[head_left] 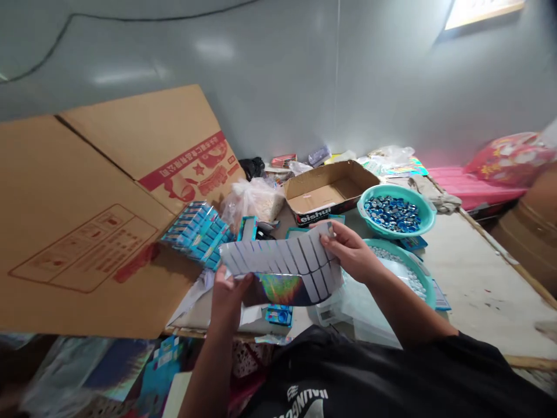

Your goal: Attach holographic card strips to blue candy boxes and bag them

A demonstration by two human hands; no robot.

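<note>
Between my hands is a sheet of stickers (270, 258), pale with dark strips across it and a shiny rainbow patch along its lower part. My left hand (228, 287) pinches its left end, thumb on top. At the upper right corner my right hand (348, 247) grips it with thumb and fingers. The sheet bends a little between them. Just below it lies a small blue box (279, 314) on the table. Stacked blue boxes (200, 232) stand left of the sheet, against a large carton.
The big brown carton (87, 220) leans along the left side. An open shallow cardboard box (333, 188) sits behind the sheet. To the right are a teal basin (430, 217) of blue glossy pieces and another teal basin (429, 284) with white pieces. A clear plastic bag (252, 197) lies behind.
</note>
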